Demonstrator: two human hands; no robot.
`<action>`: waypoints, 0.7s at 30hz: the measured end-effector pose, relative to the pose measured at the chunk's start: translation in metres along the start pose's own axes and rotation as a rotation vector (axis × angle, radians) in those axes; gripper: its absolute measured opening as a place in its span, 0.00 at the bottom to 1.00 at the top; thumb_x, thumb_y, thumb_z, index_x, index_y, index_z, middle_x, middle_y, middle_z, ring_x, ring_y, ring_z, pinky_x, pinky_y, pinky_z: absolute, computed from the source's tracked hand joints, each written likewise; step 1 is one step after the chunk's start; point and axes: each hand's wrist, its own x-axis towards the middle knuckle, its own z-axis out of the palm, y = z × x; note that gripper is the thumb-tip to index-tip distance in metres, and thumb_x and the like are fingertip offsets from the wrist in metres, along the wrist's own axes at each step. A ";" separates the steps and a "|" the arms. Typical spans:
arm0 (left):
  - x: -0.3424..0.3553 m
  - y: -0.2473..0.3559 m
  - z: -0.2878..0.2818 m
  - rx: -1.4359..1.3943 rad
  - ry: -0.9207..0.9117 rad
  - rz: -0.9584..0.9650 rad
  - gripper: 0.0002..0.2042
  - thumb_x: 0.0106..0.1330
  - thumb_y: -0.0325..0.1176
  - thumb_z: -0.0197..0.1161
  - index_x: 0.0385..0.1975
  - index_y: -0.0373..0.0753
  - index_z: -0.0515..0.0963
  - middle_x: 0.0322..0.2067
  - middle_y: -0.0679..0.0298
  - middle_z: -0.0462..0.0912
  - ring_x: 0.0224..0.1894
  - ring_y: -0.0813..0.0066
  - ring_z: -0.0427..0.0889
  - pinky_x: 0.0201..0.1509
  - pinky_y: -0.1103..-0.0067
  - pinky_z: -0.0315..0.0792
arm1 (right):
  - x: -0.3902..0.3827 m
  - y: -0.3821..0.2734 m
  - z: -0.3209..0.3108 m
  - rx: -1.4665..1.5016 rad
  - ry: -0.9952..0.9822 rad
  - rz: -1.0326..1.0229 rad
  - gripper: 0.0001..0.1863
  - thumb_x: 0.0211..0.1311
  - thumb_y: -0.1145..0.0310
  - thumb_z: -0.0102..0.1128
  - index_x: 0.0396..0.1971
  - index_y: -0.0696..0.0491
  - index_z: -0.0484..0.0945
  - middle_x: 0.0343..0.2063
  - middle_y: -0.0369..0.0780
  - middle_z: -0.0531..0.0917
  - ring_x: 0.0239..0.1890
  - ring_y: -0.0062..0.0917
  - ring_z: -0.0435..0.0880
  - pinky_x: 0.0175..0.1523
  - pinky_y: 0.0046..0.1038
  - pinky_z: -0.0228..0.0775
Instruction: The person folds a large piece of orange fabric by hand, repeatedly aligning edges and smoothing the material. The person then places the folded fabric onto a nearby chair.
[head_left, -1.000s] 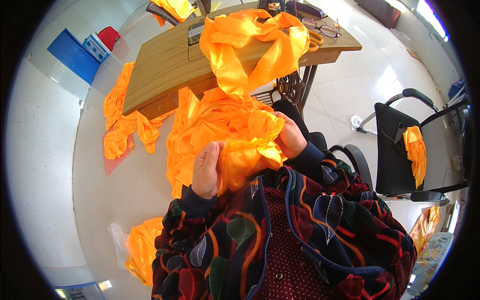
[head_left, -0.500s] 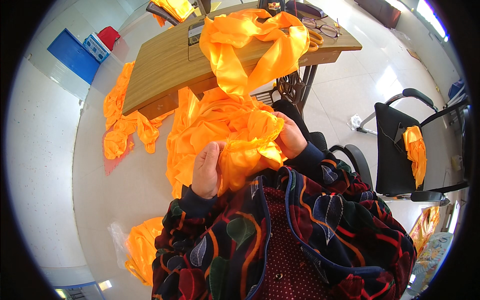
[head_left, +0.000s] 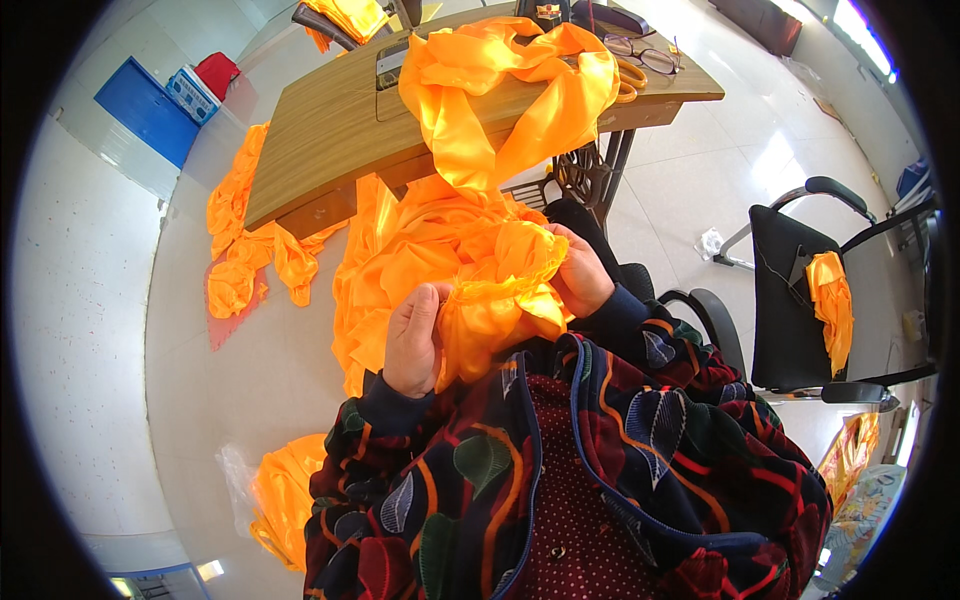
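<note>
A large heap of shiny orange-yellow satin fabric [head_left: 440,235] fills my lap. Its frayed edge runs between my two hands. My left hand [head_left: 412,340] pinches that edge on the left, thumb on top. On the right, my right hand [head_left: 582,272] is closed on the same edge, its fingertips partly hidden by cloth. From the heap, the fabric continues up in a loose twisted loop over the front edge of the wooden sewing table [head_left: 330,120].
Yellow-handled scissors [head_left: 630,80] and eyeglasses [head_left: 658,60] rest at the table's right end. A black chair [head_left: 795,300] with an orange cloth strip [head_left: 830,305] stands at right. More orange fabric [head_left: 290,495] lies on the floor at left. A blue panel [head_left: 148,110] leans against the wall.
</note>
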 end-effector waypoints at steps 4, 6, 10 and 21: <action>0.000 0.000 0.001 0.012 0.005 0.000 0.14 0.74 0.37 0.47 0.41 0.33 0.75 0.38 0.64 0.79 0.40 0.79 0.78 0.48 0.81 0.73 | 0.000 0.001 0.000 0.007 0.011 0.000 0.06 0.66 0.74 0.53 0.41 0.57 0.72 0.41 0.41 0.80 0.43 0.28 0.81 0.52 0.32 0.75; 0.000 0.000 0.001 0.017 0.007 0.002 0.14 0.74 0.37 0.47 0.41 0.33 0.75 0.39 0.64 0.79 0.40 0.79 0.78 0.48 0.81 0.72 | 0.000 0.001 0.000 0.009 0.006 0.000 0.06 0.66 0.74 0.53 0.41 0.57 0.72 0.41 0.40 0.80 0.43 0.28 0.81 0.53 0.32 0.75; 0.000 -0.002 -0.001 0.024 0.029 -0.002 0.14 0.74 0.37 0.47 0.41 0.33 0.75 0.39 0.64 0.79 0.40 0.79 0.78 0.49 0.81 0.72 | -0.001 0.000 0.001 0.016 -0.019 0.002 0.06 0.66 0.74 0.53 0.41 0.57 0.72 0.40 0.40 0.79 0.43 0.28 0.81 0.53 0.32 0.74; -0.001 0.008 0.005 0.273 -0.157 -0.113 0.12 0.70 0.31 0.54 0.49 0.32 0.71 0.43 0.67 0.78 0.46 0.83 0.75 0.51 0.84 0.69 | 0.000 0.000 0.005 0.056 0.045 0.001 0.04 0.66 0.78 0.50 0.37 0.57 0.74 0.37 0.42 0.81 0.40 0.30 0.82 0.49 0.34 0.77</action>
